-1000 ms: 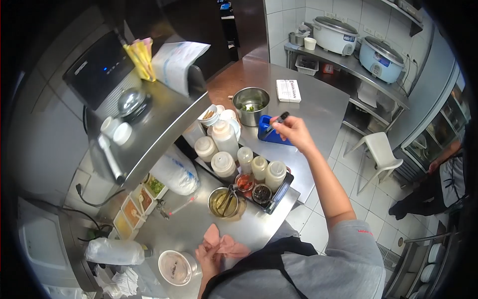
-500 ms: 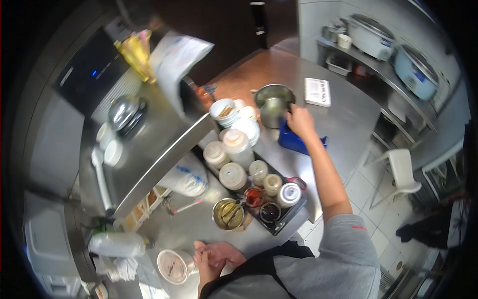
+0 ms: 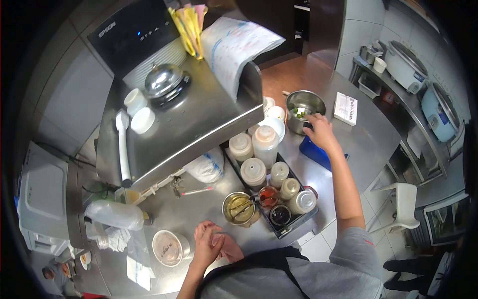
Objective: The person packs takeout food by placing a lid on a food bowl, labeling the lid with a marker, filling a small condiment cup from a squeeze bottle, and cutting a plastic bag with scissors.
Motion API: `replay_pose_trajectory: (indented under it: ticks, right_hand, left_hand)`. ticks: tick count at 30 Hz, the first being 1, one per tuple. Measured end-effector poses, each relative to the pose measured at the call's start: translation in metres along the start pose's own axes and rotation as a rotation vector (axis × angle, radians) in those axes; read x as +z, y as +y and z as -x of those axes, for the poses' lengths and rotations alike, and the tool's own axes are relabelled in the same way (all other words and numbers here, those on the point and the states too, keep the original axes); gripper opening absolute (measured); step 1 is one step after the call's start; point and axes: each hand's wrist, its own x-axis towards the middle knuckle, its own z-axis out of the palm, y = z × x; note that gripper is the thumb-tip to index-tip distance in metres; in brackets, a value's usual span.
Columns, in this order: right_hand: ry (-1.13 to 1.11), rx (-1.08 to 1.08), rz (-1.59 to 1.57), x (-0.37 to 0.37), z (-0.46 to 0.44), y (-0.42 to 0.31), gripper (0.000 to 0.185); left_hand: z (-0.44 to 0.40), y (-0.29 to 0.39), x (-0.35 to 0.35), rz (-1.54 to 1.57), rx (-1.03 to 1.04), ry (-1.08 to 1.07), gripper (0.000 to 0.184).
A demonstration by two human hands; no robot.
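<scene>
My right hand (image 3: 320,130) reaches over the near rim of a steel pot (image 3: 305,103) with small green fruits inside; its fingers are apart and no pen shows in it. Just below that hand lies a blue case (image 3: 316,152). My left hand (image 3: 206,245) is over the steel counter with its fingers spread, beside a pink cloth (image 3: 229,247). To its left stands a white tub with a written lid (image 3: 168,248). A black tray (image 3: 295,222) holds squeeze bottles and sauce jars, and a steel bowl of yellowish liquid (image 3: 238,208) sits next to it.
A raised steel shelf (image 3: 199,144) with a bell (image 3: 164,79) and white cups juts in at left. A white box (image 3: 345,108) lies behind the pot. At right are rice cookers (image 3: 406,66), a white chair (image 3: 402,207) and a person's legs (image 3: 409,275). Another person (image 3: 59,273) is at lower left.
The pen has left my right hand, which has moved from the blue case to the pot's rim. My left hand has let go of the pink cloth and opened. The view has shifted.
</scene>
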Motion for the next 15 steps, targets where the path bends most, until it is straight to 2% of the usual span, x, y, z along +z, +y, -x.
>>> replay_pose_trajectory:
  ticks: [2, 3, 4, 7, 8, 11, 15]
  right_hand:
    - [0.038, -0.118, -0.092, 0.005, -0.018, -0.005, 0.025]
    - [0.147, -0.164, -0.084, 0.009, -0.024, -0.012, 0.013]
    - [0.158, -0.186, -0.035, 0.017, -0.036, -0.011, 0.01]
    - [0.146, -0.268, -0.194, 0.028, -0.053, -0.023, 0.006]
    - [0.12, -0.313, -0.292, 0.033, -0.056, -0.027, 0.006]
    - [-0.106, -0.208, -0.843, 0.04, -0.047, -0.045, 0.015]
    - [-0.391, -0.033, -1.16, 0.021, -0.025, -0.049, 0.017]
  left_hand:
    - [0.002, -0.003, 0.003, 0.016, 0.004, -0.008, 0.028]
    - [0.002, -0.001, 0.002, 0.021, 0.01, 0.006, 0.028]
    - [0.004, -0.001, 0.002, 0.028, -0.004, 0.013, 0.027]
    - [0.013, -0.007, 0.002, 0.068, -0.071, 0.021, 0.026]
    - [0.014, -0.008, 0.0, 0.075, -0.076, 0.027, 0.025]
    - [0.02, -0.006, -0.005, 0.093, -0.112, 0.056, 0.022]
    - [0.023, -0.005, -0.005, 0.103, -0.145, 0.079, 0.018]
